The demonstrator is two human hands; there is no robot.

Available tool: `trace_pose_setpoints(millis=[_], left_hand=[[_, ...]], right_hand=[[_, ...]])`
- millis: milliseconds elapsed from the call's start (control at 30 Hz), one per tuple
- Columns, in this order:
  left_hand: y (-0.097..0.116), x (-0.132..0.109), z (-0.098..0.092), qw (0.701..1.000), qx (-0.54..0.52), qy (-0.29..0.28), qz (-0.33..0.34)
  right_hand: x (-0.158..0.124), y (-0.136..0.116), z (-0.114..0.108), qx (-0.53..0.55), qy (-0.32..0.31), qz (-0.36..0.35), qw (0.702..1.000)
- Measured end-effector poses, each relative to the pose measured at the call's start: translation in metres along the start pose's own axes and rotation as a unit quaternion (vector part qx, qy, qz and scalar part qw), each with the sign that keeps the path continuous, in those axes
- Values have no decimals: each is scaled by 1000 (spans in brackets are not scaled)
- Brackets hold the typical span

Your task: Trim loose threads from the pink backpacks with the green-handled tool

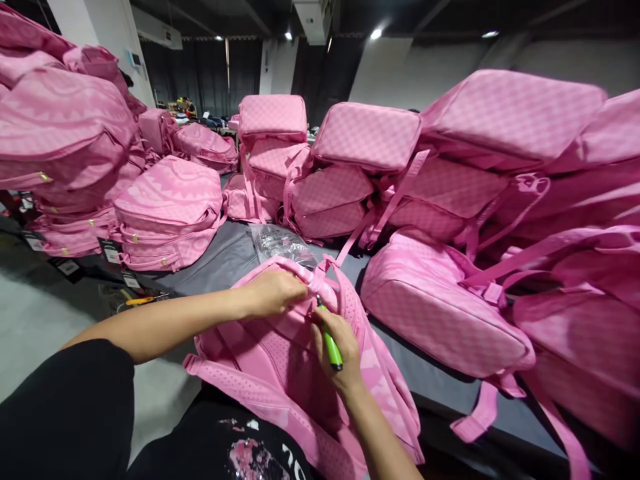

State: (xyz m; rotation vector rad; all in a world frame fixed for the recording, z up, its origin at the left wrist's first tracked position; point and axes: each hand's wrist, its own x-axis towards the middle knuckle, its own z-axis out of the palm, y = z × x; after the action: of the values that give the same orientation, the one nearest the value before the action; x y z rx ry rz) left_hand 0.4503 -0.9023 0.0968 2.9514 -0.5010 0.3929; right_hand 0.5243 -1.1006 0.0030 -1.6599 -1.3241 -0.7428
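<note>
A pink backpack (pixel 310 353) leans toward me at the table's edge, its padded back panel and shoulder straps facing up. My left hand (pixel 277 292) is closed on the fabric at the top of this bag, near the carry loop. In my right hand (pixel 341 343) is a green tool with a pen-like handle (pixel 331 343), a black end and a thin dark tip. That tip points up at the bag's top edge, close beside my left fingers. I cannot make out its exact kind, nor whether the tip touches the fabric.
Stacked pink backpacks (pixel 367 137) line the far side of the grey-covered table (pixel 200 270). More bags (pixel 167 210) with hanging tags stand at left, and another (pixel 445 307) lies close at right. Clear plastic wrap (pixel 283 245) lies behind my bag. An orange-handled tool (pixel 140 301) is at the left edge.
</note>
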Motion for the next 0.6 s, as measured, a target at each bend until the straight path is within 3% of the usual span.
trace_pose_setpoints(millis=[100,133,200,267,333,467,600], left_hand=[[-11,13,-3,991,96,93,7],[-14,19,-3,989,116,87,10],[-20,33,4,991,134,23,-3],[-27,49,15,989,144,-43,-18],[-34,60,27,987,147,-71,-6],[-39,61,43,986,155,-36,44],[-32,52,53,980,187,-7,71]], right_hand=[[1,-2,6,-15,2,-5,1000],[2,-5,7,-18,1,-7,1000],[0,-13,9,-17,2,10,1000],[-6,-19,9,-17,-2,38,999],[-14,-21,7,-23,-20,54,998],[-27,-10,2,-16,-59,76,995],[-30,4,6,33,-41,128,990]])
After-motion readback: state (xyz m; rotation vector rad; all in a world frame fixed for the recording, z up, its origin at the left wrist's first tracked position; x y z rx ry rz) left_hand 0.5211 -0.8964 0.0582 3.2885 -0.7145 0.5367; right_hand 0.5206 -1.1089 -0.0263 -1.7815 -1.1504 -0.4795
